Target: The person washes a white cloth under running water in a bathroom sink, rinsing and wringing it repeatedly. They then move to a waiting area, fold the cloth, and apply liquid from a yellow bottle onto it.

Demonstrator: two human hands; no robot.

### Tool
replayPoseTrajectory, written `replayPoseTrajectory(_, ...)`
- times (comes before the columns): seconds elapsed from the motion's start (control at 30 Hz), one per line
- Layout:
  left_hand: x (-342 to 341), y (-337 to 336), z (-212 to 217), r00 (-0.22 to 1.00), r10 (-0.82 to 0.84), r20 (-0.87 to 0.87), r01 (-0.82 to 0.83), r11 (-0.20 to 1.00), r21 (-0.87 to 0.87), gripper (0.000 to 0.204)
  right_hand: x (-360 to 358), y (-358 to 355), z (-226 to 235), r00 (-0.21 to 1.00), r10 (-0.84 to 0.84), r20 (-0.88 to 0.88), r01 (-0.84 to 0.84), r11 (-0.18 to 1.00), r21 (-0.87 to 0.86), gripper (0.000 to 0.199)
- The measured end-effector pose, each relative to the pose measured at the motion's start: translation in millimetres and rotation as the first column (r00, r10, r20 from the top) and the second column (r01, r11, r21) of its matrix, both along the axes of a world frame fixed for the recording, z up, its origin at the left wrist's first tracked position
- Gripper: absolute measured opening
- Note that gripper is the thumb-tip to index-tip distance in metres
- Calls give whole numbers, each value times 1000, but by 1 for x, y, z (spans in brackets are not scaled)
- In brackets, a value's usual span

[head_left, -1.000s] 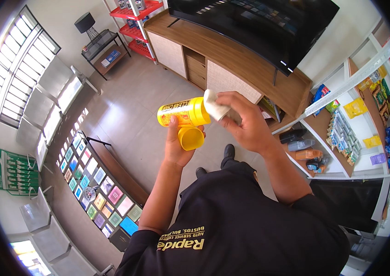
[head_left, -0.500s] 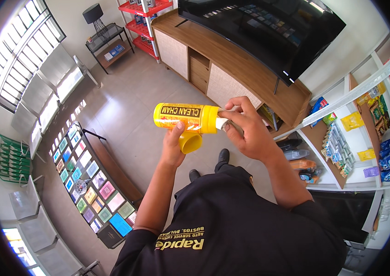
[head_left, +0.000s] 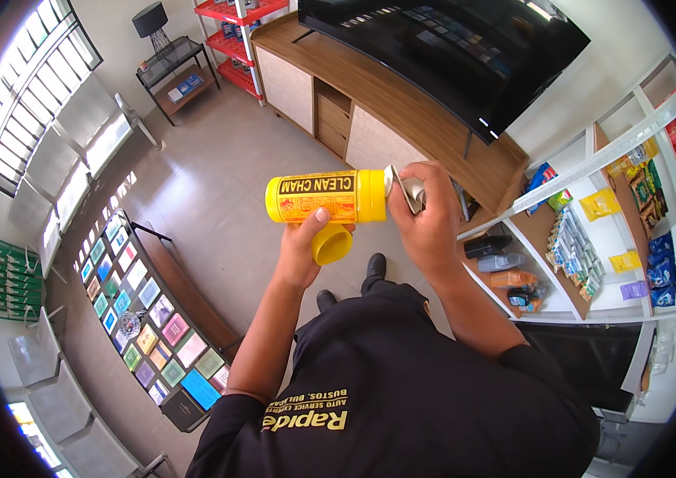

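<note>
My left hand (head_left: 304, 239) is closed round a yellow plastic canister (head_left: 318, 199) with a printed label, which lies sideways in front of my chest. A round yellow cap (head_left: 332, 244) is held in the same hand, just below the canister, its hollow side showing. At the canister's right end, my right hand (head_left: 427, 215) pinches a folded whitish cloth (head_left: 411, 191). The cloth spans from the canister's mouth to my fingers, and part of it is hidden by the hand. Whether its other end sits inside the canister cannot be seen.
A wooden TV cabinet (head_left: 386, 88) with a large television (head_left: 450, 56) stands ahead. White shelves (head_left: 593, 239) with snack packets and bottles are on the right. On the left are a low display table (head_left: 164, 319) covered with small boxes and metal chairs (head_left: 59, 406).
My right hand has moved slightly away from the canister's mouth, and more of the whitish cloth shows between them. The left hand keeps its hold on the canister and cap.
</note>
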State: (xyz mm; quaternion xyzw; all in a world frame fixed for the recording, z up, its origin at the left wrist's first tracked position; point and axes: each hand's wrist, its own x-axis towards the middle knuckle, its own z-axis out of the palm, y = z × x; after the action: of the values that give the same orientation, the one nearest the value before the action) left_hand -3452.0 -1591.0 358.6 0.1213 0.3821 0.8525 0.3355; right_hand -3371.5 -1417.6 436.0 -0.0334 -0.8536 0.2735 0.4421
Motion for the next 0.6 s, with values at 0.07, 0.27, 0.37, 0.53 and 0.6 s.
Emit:
replayPoseTrajectory(0.07, -2, -2, -7, 994, -23, 104, 19, 999, 40, 52, 0, -1, 8, 998, 26, 55, -28, 999, 47, 20)
replayPoseTrajectory(0.27, -4, -1, -18, 945, -96, 313, 63, 991, 115, 61, 0, 9, 16, 916, 245, 318, -236, 969, -68, 23)
replayPoseTrajectory(0.37, -4, 2, -18, 919, -101, 382, 49, 989, 142, 61, 3, 6, 27, 875, 286, 391, -304, 952, -17, 26)
replayPoseTrajectory(0.53, -9, 1, -31, 926, -103, 364, 71, 992, 100, 61, 4, 15, 22, 803, 326, 499, -396, 917, 38, 33)
replayPoseTrajectory(0.6, -9, 3, -27, 933, -105, 343, 83, 993, 80, 60, 1, 20, 15, 812, 336, 477, -362, 931, -39, 34)
